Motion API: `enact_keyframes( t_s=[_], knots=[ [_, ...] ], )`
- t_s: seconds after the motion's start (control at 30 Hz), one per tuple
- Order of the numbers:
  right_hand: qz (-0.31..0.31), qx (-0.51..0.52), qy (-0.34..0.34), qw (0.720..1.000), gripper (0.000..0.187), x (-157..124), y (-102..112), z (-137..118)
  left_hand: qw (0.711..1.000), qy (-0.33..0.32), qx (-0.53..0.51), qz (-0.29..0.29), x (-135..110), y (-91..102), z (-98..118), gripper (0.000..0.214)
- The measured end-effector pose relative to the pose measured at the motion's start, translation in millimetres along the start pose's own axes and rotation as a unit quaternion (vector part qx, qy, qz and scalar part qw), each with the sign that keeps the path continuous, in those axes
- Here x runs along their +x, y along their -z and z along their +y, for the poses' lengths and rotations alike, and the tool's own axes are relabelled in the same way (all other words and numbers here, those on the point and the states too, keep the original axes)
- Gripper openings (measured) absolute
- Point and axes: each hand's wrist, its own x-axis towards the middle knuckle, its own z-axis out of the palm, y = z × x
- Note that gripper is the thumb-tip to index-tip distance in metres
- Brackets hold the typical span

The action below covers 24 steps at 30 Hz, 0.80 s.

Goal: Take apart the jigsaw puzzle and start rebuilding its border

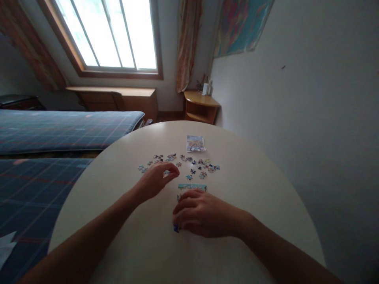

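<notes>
My left hand [155, 179] hovers by the loose jigsaw pieces, thumb and forefinger pinched together; whatever they may hold is too small to make out. Curled low over the table, my right hand [204, 215] has its fingertips on a dark blue jigsaw piece [176, 228]. Just beyond its knuckles lies a joined light-blue strip of puzzle [192, 186]. Part of another piece [179, 197] shows beside the right fingers, and the hand covers what is beneath it. Several loose pieces [203, 174] are scattered farther back, some behind my left hand.
A small picture sheet [196, 144] lies behind the pieces on the round white table [142, 248]. Beds with plaid covers [59, 132] stand at the left, a wall [310, 118] at the right. A corner shelf [201, 98] is past the table's far edge.
</notes>
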Motion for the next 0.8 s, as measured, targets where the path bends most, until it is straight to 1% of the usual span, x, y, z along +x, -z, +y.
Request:
enact_keyframes(
  t_s=[0.1, 0.17, 0.27, 0.43, 0.6, 0.7, 0.77, 0.8],
  knots=[
    [-0.022, -0.019, -0.001, 1.0, 0.017, 4.9, -5.1, -4.4, 0.997, 0.028, -0.065, -0.022, -2.4, 3.5, 13.0, 0.015],
    [-0.016, -0.042, -0.017, 0.999, 0.016, 4.7, -6.3, -0.8, 0.994, 0.039, -0.095, -0.047, -2.8, 3.0, 17.8, 0.018],
    [-0.005, -0.072, -0.038, 0.997, 0.018, 3.3, -5.8, 5.7, 0.987, 0.056, -0.128, -0.078, -2.4, 0.1, 19.1, 0.021],
    [-0.002, -0.097, -0.082, 0.992, 0.028, 5.5, -8.6, 8.2, 0.985, 0.072, -0.141, -0.074, -3.1, -3.6, 15.9, 0.022],
    [0.005, -0.098, -0.092, 0.991, 0.025, 7.4, -14.5, 7.0, 0.982, 0.089, -0.127, -0.104, -4.3, -2.9, 15.7, 0.027],
    [0.014, -0.099, -0.102, 0.99, 0.026, 8.4, -13.6, 5.3, 0.98, 0.096, -0.129, -0.115, -3.8, -2.1, 16.2, 0.03],
    [0.037, -0.084, -0.121, 0.988, 0.026, 9.0, -10.3, 4.0, 0.978, 0.099, -0.146, -0.107, -3.1, -2.3, 16.7, 0.028],
    [0.062, -0.074, -0.141, 0.985, 0.026, 9.1, -8.2, 3.6, 0.977, 0.101, -0.159, -0.101, -2.9, -2.7, 17.1, 0.027]
  ],
)
